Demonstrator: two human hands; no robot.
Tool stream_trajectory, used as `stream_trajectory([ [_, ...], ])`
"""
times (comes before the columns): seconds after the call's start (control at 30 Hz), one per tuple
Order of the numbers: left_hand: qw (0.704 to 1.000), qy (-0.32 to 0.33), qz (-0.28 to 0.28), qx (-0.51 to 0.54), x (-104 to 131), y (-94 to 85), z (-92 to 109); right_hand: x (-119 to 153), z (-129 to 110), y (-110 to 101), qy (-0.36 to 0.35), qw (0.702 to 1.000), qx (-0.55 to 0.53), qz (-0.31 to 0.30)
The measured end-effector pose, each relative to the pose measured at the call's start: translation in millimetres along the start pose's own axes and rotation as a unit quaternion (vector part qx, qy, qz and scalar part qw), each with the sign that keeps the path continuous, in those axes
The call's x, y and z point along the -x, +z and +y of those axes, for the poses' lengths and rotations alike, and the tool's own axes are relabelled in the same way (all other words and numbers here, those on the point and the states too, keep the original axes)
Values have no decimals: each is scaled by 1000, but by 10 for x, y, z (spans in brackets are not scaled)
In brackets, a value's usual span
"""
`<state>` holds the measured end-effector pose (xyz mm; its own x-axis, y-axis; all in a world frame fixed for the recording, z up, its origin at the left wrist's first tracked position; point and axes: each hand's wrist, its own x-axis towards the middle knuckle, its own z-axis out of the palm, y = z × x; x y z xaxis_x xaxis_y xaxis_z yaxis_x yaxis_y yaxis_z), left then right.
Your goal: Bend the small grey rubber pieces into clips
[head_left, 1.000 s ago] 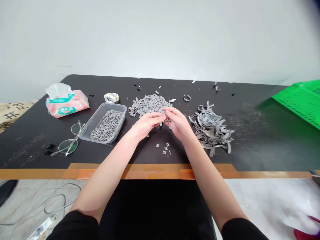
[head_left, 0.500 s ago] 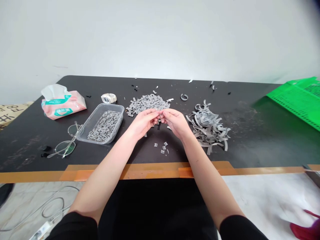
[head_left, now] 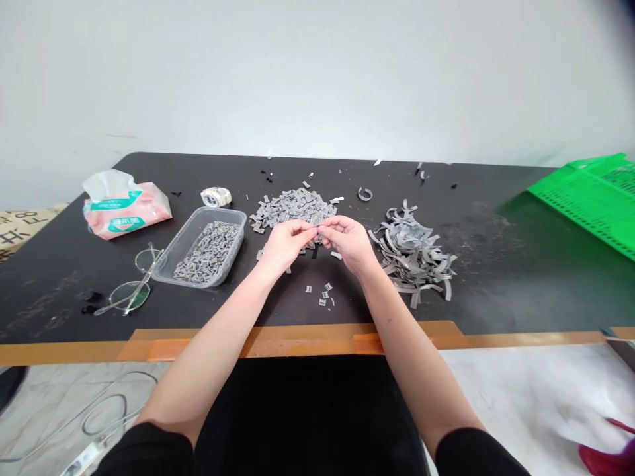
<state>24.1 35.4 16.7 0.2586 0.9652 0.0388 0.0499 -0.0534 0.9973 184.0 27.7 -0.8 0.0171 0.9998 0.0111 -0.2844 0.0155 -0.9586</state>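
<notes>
My left hand [head_left: 288,246] and my right hand [head_left: 347,242] meet fingertip to fingertip in the middle, above the dark table. Both are pinched closed on something too small to make out. Just behind them lies a heap of small grey pieces [head_left: 292,206]. Several loose grey pieces [head_left: 322,302] rest on the table in front of my hands. To the left, a clear plastic box [head_left: 232,264] contains many small grey parts [head_left: 206,251]. A tangled pile of curved grey strips [head_left: 411,251] sits to the right of my right hand.
Eyeglasses [head_left: 129,295] lie left of the box, with a pink tissue pack [head_left: 129,210] and a white watch [head_left: 216,196] farther back. A curled grey strip [head_left: 365,194] lies behind my right hand. A green perforated basket [head_left: 590,198] stands at far right. Orange tape [head_left: 302,340] covers the front edge.
The fingers of both hands have shifted slightly and my left fingers are drawn closer together. The objects on the table look the same.
</notes>
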Motion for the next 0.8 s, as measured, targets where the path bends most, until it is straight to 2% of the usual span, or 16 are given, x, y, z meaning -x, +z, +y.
stream_trajectory([
  [0.17,998,12,-59,-29,49,22,57,25,-38,9,11,1000,-15,0],
  [0.43,997,27,-75,-10,54,55,58,56,-62,34,42,998,-45,-23],
  [0.67,999,21,-25,-12,-18,26,-60,70,-71,59,34,999,-28,-17],
  [0.8,1000,6,-19,-24,-33,5,-60,58,-60,52,21,1000,10,-13],
])
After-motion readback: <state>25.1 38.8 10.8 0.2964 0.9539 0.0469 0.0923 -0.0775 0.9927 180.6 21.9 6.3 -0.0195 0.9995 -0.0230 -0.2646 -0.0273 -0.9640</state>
